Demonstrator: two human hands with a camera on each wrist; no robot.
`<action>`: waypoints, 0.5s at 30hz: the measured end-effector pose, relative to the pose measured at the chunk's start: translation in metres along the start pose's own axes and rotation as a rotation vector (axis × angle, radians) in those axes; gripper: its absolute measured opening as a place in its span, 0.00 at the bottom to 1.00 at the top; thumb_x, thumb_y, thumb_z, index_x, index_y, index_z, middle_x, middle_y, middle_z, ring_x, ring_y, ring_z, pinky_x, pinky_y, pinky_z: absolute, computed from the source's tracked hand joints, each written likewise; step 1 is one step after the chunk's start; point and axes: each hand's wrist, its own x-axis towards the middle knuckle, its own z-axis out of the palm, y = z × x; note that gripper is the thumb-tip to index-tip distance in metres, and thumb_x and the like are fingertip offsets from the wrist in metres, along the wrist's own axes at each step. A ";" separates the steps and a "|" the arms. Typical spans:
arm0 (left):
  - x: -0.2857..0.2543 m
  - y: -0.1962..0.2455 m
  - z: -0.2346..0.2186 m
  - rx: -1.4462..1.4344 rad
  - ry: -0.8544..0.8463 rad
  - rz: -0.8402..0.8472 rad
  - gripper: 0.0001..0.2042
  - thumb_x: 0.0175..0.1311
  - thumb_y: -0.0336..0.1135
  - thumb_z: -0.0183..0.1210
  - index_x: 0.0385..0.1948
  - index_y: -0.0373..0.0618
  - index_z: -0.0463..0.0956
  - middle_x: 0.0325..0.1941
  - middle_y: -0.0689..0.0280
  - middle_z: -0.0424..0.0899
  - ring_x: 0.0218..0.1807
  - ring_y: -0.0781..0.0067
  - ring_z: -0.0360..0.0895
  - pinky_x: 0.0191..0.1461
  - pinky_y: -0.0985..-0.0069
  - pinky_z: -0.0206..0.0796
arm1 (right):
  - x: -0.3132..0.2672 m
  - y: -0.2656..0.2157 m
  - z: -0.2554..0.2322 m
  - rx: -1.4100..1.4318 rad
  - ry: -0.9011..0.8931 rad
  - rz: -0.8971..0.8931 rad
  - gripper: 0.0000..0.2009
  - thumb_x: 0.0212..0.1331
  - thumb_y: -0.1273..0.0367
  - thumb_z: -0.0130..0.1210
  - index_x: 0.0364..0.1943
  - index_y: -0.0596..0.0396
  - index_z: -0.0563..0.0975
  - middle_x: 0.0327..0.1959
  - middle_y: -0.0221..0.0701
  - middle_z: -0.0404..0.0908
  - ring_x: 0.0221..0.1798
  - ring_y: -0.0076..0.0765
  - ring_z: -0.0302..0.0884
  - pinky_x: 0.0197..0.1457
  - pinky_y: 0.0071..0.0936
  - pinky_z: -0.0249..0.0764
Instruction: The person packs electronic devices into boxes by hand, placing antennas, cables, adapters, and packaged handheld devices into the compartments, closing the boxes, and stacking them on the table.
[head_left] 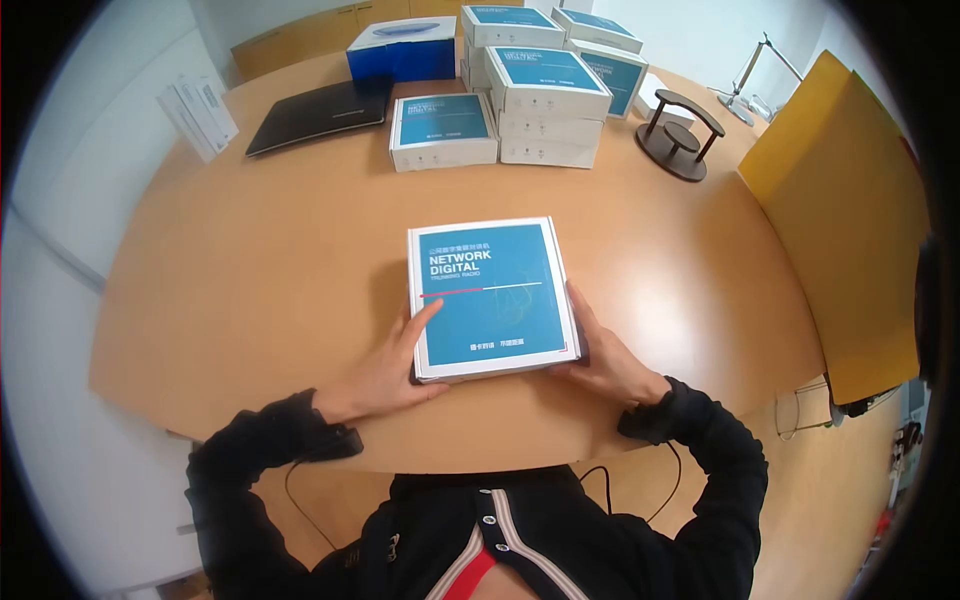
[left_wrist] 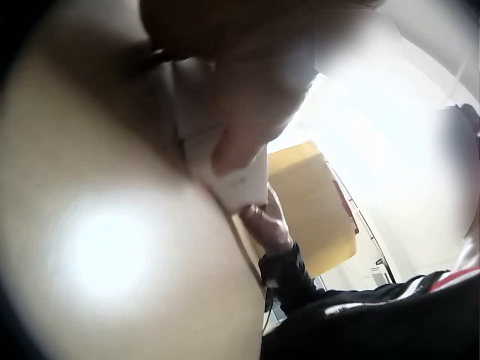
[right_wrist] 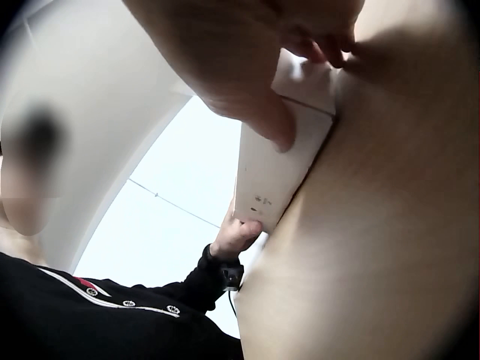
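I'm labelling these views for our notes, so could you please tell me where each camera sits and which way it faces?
Head: worn high, looks down at the blue box on the table; left hand, right hand and dark sleeves show.
Left wrist: low at the table, faces across the box's edge to the right hand.
Right wrist: low, faces across to the left hand.
All three share the box.

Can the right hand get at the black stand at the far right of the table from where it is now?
Probably yes: the right hand grips the blue box, but bare table lies between it and the black stand.
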 end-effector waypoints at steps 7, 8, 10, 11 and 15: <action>0.073 -0.030 -0.076 -0.251 0.480 0.111 0.46 0.47 0.24 0.65 0.68 0.47 0.45 0.67 0.55 0.57 0.65 0.67 0.59 0.65 0.75 0.54 | 0.140 -0.012 -0.026 0.195 0.250 -0.400 0.39 0.54 0.79 0.54 0.68 0.58 0.44 0.65 0.47 0.58 0.66 0.47 0.58 0.60 0.33 0.64; 0.087 -0.044 -0.090 -0.167 0.533 0.151 0.45 0.47 0.23 0.65 0.68 0.47 0.45 0.66 0.56 0.59 0.64 0.70 0.60 0.64 0.76 0.55 | 0.163 -0.018 -0.031 0.204 0.310 -0.426 0.38 0.54 0.78 0.55 0.67 0.59 0.46 0.64 0.48 0.59 0.65 0.48 0.59 0.59 0.31 0.66; 0.118 -0.064 -0.118 -0.151 0.574 0.175 0.44 0.47 0.24 0.65 0.68 0.46 0.47 0.66 0.56 0.59 0.63 0.70 0.61 0.63 0.76 0.56 | 0.207 -0.018 -0.042 0.071 0.359 -0.285 0.35 0.56 0.74 0.55 0.65 0.65 0.48 0.60 0.53 0.61 0.60 0.53 0.63 0.55 0.32 0.68; 0.135 -0.075 -0.131 -0.148 0.609 0.187 0.43 0.47 0.25 0.66 0.67 0.45 0.49 0.66 0.55 0.60 0.63 0.70 0.61 0.62 0.77 0.57 | 0.228 -0.015 -0.044 0.067 0.364 -0.292 0.35 0.56 0.74 0.55 0.65 0.65 0.48 0.60 0.53 0.61 0.60 0.53 0.63 0.55 0.32 0.68; 0.193 -0.136 -0.164 -0.085 0.560 0.082 0.42 0.45 0.32 0.68 0.65 0.40 0.54 0.64 0.51 0.60 0.64 0.59 0.60 0.65 0.71 0.54 | 0.290 0.018 -0.042 -0.336 0.635 -0.317 0.29 0.59 0.73 0.47 0.62 0.71 0.52 0.50 0.55 0.69 0.47 0.56 0.72 0.51 0.38 0.69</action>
